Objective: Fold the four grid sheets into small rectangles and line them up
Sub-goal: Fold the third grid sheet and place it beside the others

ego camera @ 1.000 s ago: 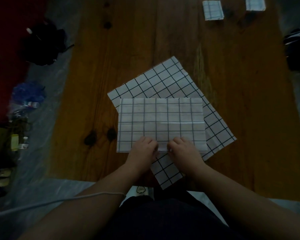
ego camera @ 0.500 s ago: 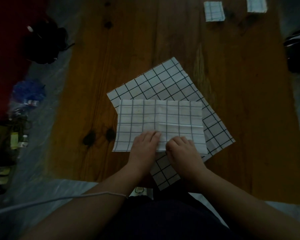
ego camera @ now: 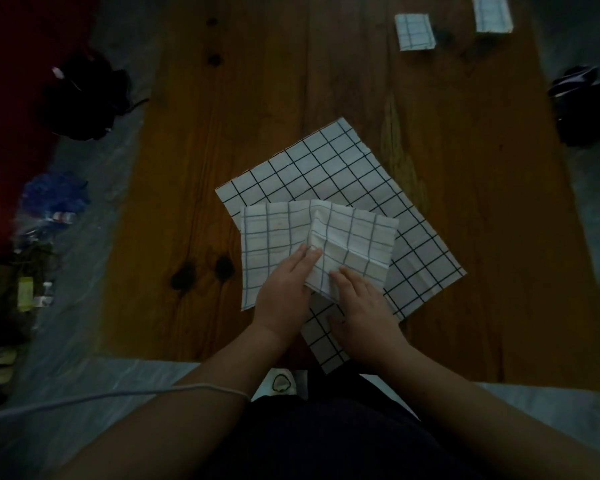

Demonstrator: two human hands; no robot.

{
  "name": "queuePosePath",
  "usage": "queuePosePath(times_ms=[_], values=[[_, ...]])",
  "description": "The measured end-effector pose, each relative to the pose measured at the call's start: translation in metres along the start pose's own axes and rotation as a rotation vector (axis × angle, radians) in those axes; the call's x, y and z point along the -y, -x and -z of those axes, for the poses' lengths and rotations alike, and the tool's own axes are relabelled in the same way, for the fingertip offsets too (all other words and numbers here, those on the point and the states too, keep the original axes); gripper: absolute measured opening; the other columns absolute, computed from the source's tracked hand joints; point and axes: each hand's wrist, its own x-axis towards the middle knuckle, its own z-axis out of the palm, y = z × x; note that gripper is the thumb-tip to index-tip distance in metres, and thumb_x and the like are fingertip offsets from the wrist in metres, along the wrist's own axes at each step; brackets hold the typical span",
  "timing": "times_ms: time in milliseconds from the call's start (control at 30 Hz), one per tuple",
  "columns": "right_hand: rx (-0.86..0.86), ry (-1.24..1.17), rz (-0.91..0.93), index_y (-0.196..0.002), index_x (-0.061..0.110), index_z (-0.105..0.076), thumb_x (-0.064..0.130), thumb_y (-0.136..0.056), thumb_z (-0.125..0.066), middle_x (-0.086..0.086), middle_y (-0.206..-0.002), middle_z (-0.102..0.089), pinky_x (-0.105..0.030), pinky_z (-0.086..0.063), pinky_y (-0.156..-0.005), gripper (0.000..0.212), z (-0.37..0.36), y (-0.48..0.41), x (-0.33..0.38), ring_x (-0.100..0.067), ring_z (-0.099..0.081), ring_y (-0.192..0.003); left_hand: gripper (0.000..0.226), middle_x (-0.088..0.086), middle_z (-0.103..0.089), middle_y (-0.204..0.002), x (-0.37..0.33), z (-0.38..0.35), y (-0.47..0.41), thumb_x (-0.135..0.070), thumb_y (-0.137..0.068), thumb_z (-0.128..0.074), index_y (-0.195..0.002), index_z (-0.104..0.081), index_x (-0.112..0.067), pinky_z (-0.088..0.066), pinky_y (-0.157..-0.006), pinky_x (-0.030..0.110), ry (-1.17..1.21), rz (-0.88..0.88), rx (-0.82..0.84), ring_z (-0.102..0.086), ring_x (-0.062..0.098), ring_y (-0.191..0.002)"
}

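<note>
Bottom middle: the left hand lies flat, fingers straight, pinning the half-folded sheet, while the right hand looks to be pinching its near edge with the right half raised and buckling like thin, floppy, weightless stuff, so I'd grab edges and corners, one palm down. It's white with a faint bluish grid, lying mid-frame on the unfolded sheet with bolder black lines. In the upper right, two folded rectangles sit apart on the wooden table.
</note>
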Motion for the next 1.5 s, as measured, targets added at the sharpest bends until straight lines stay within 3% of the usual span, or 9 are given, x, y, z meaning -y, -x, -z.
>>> queuePosePath(times_ms=[300, 467, 600, 833, 967, 1100, 1233, 1367, 1500], values=[[-0.163, -0.441, 0.007, -0.144, 0.026, -0.044, 0.021, -0.097, -0.059, 0.007, -0.148, -0.043, -0.033, -0.035, -0.114, 0.050, 0.031, -0.002, 0.045, -0.001, -0.033, -0.133, 0.041, -0.019, -0.060, -0.121, -0.004, 0.073, 0.002, 0.004, -0.094, -0.055, -0.124, -0.064, -0.022, -0.050, -0.093, 0.015, 0.481, 0.157, -0.114, -0.055, -0.007, -0.115], [-0.346, -0.601, -0.062, -0.120, 0.036, -0.057, 0.013, -0.098, -0.055, 0.017, -0.124, -0.055, -0.027, -0.046, -0.098, 0.032, 0.062, -0.021, 0.058, 0.001, -0.051, -0.116, 0.033, -0.010, -0.068, -0.113, -0.011, 0.129, 0.013, -0.003, -0.095, -0.059, -0.108, -0.070, -0.031, -0.061, -0.079, 0.031, 0.526, 0.175, -0.028, -0.066, 0.010, -0.106], [-0.284, -0.815, -0.197, -0.137, 0.032, -0.051, 0.013, -0.099, -0.056, 0.005, -0.147, -0.047, -0.035, -0.043, -0.106, 0.043, 0.085, -0.037, 0.065, -0.011, -0.046, -0.129, 0.031, -0.014, -0.072, -0.106, -0.025, 0.174, 0.026, 0.001, -0.092, -0.062, -0.105, -0.072, -0.024, -0.056, -0.074, 0.018, 0.537, 0.067, 0.014, -0.069, 0.006, -0.097], [-0.176, -0.645, 0.226, -0.130, 0.027, -0.063, 0.010, -0.096, -0.064, 0.014, -0.147, -0.049, -0.008, -0.030, -0.108, 0.038, 0.118, -0.029, 0.095, 0.003, -0.038, -0.138, 0.022, -0.005, -0.076, -0.104, -0.026, 0.222, 0.050, 0.004, -0.089, -0.063, -0.104, -0.073, -0.009, -0.055, -0.076, 0.017, 0.559, -0.010, 0.070, -0.072, 0.008, -0.094], [-0.122, -0.535, 0.214, -0.102, 0.028, -0.073, 0.016, -0.096, -0.066, 0.013, -0.111, -0.069, -0.033, -0.044, -0.099, 0.015, 0.122, -0.015, 0.109, -0.006, -0.058, -0.113, 0.019, 0.000, -0.076, -0.102, -0.026, 0.237, 0.064, -0.003, -0.092, -0.060, -0.100, -0.074, -0.014, -0.058, -0.074, 0.023, 0.654, 0.047, 0.019, -0.072, 0.014, -0.094], [-0.181, -0.555, 0.148, -0.086, 0.022, -0.070, 0.018, -0.096, -0.065, 0.010, -0.089, -0.070, -0.032, -0.046, -0.084, 0.012, 0.122, 0.010, 0.122, -0.004, -0.061, -0.091, 0.018, 0.002, -0.077, -0.100, -0.025, 0.247, 0.081, -0.010, -0.092, -0.061, -0.096, -0.076, -0.018, -0.060, -0.072, 0.029, 0.752, 0.121, -0.011, -0.073, 0.017, -0.093], [-0.215, -0.566, 0.158, -0.084, 0.021, -0.069, 0.020, -0.096, -0.065, 0.003, -0.084, -0.066, -0.043, -0.049, -0.079, 0.013, 0.119, 0.034, 0.126, -0.019, -0.061, -0.084, 0.019, 0.004, -0.077, -0.101, -0.020, 0.251, 0.094, -0.012, -0.094, -0.059, -0.097, -0.076, -0.018, -0.058, -0.072, 0.034, 0.843, 0.228, -0.046, -0.072, 0.023, -0.095], [-0.291, -0.616, 0.131, -0.086, 0.025, -0.072, 0.020, -0.096, -0.065, 0.007, -0.077, -0.067, -0.035, -0.047, -0.070, 0.013, 0.118, 0.056, 0.127, -0.015, -0.060, -0.074, 0.018, 0.006, -0.077, -0.097, -0.023, 0.255, 0.105, -0.010, -0.094, -0.059, -0.104, -0.074, -0.013, -0.061, -0.067, 0.035, 0.988, 0.313, -0.086, -0.074, 0.022, -0.087], [-0.366, -0.816, 0.061, -0.089, 0.013, -0.073, 0.014, -0.096, -0.064, -0.001, -0.085, -0.073, -0.041, -0.056, -0.083, 0.012, 0.115, 0.071, 0.131, -0.017, -0.067, -0.082, 0.018, 0.007, -0.077, -0.097, -0.024, 0.256, 0.110, -0.012, -0.095, -0.059, -0.106, -0.074, -0.014, -0.062, -0.070, 0.037, 1.059, 0.327, -0.065, -0.074, 0.022, -0.088]])
